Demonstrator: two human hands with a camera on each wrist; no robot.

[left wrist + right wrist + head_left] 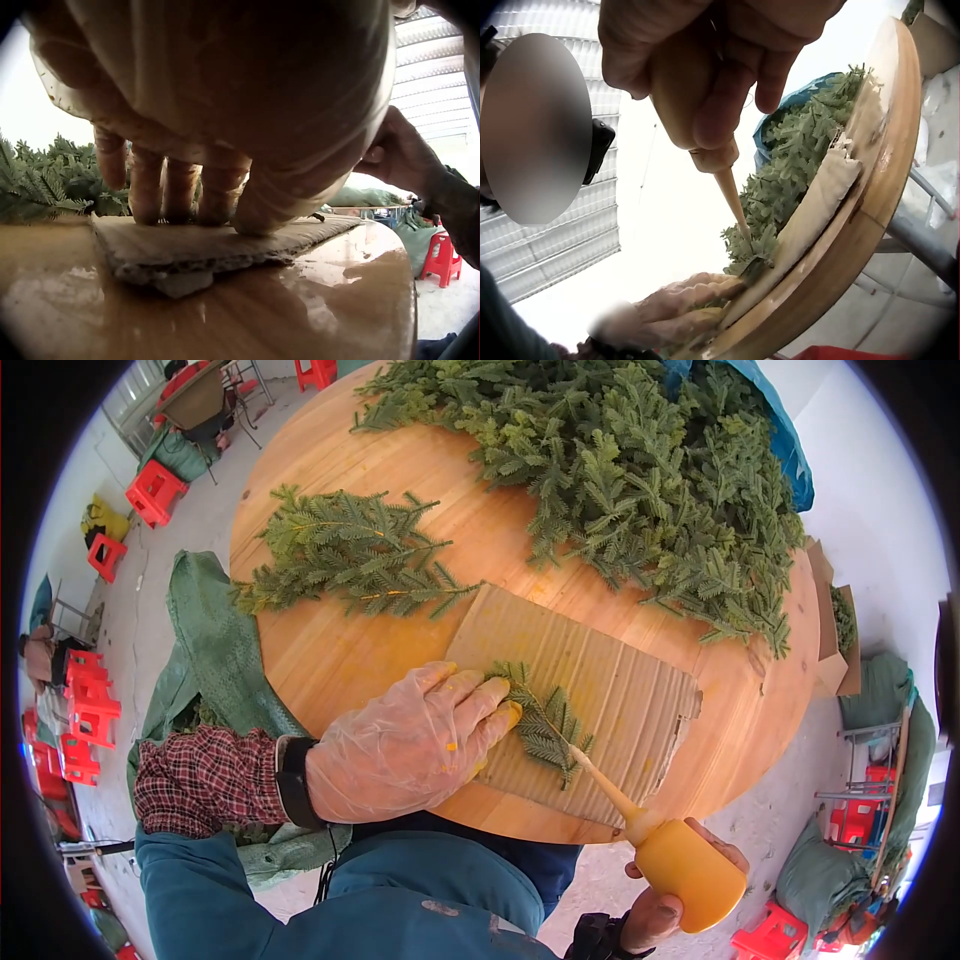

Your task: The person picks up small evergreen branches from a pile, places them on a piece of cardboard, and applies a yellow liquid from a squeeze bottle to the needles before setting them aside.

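Near the middle of the head view, a small sprig (560,732) lies on a sheet of cardboard (600,670), which rests on the round wooden table (340,660) and has a ragged right edge. The left hand (410,745), in a clear glove stained yellow at the fingers, comes in from the lower left. Its fingers are extended, not clenched, and their tips press down on the cardboard at the sprig's upper left end. The right hand (757,37) is bare and grips a yellow bottle (690,865) at the lower right of the head view. The nozzle (603,782) slants up and left to the sprig's lower right part; whether it touches cannot be told.

Larger branches (350,550) lie at the upper left of the table. A heap of greenery (640,480) fills its upper right, with a blue bag (785,430) behind. A green sack (215,625) hangs at the table's left edge, and red stools (155,492) stand farther left.
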